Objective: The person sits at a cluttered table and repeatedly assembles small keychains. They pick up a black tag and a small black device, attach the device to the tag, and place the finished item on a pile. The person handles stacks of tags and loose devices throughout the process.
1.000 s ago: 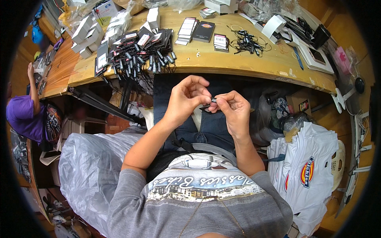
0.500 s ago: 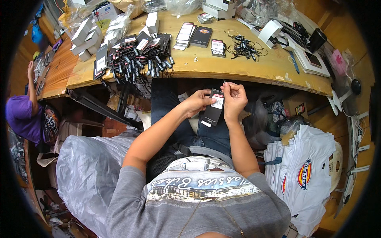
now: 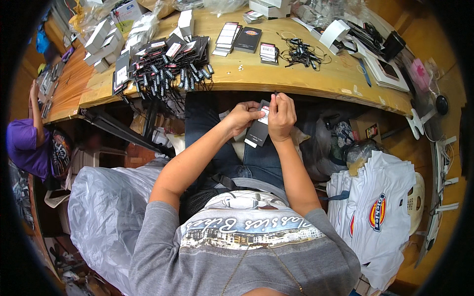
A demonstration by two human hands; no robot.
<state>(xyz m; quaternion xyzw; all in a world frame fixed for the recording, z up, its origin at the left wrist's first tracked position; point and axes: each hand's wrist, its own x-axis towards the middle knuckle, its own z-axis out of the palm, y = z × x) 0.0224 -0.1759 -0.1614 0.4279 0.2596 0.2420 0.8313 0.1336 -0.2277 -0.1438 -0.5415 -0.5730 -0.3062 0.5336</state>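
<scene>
Over my lap, just below the table's front edge, my left hand (image 3: 245, 118) grips a black hang tag (image 3: 256, 132) with a white and red label on its upper part. Beside it, my right hand (image 3: 282, 118) is closed in a pinch at the tag's top; a small dark bit, apparently a tag string, pokes out above the fingertips. On the table to the left lies a heap of tags (image 3: 168, 54), their black strings (image 3: 170, 81) hanging over the edge. Loose black tag strings (image 3: 305, 54) lie to the right, next to a small stack of labelled cards (image 3: 268, 53).
A black card stack (image 3: 248, 39) and a white-labelled stack (image 3: 228, 37) sit mid-table (image 3: 276, 79). White boxes (image 3: 103, 44) stand far left; a phone (image 3: 388, 70) lies right. White shirts (image 3: 370, 212) and a grey plastic bag (image 3: 111, 222) flank me. A person in purple (image 3: 29, 143) sits left.
Both hands and the tag have shifted slightly up and left in the picture. My right hand has turned a little and now covers more of the tag's upper edge.
</scene>
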